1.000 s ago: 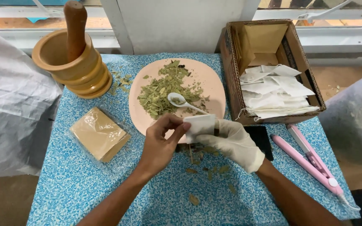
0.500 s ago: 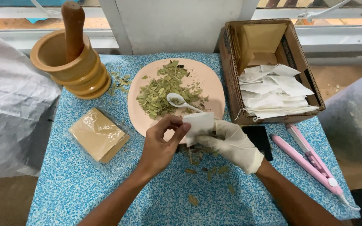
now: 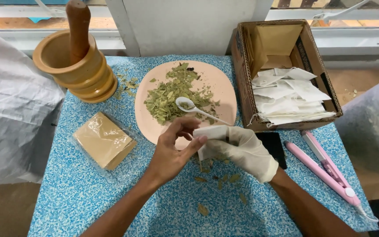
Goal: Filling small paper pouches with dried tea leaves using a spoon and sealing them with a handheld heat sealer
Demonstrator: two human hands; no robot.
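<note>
- A small white paper bag (image 3: 210, 134) is held over the near edge of the pink plate (image 3: 224, 94), pinched between both hands.
- The bare left hand (image 3: 172, 151) is closed on the bag's top edge with fingertips; the gloved right hand (image 3: 244, 151) is wrapped around its side and bottom, fingers curled shut on it.
- Right behind the bag, a white spoon (image 3: 194, 107) is rested on a pile of dried green leaves (image 3: 172, 94) on the plate.
- Leaf bits (image 3: 218, 180) are scattered on the blue speckled tablecloth (image 3: 110, 197) under the hands.
- Off to the right, a cardboard box (image 3: 286, 48) is filled with more white bags (image 3: 288, 96), and a pink sealer tool (image 3: 325, 169) is laid near it.
- On the left, a wrapped tan packet (image 3: 104, 140) and a wooden mortar (image 3: 73, 66) with its pestle (image 3: 79, 24) can be seen, well clear of the hands.
- Both forearms are angled in from the bottom edge, meeting at the middle.
</note>
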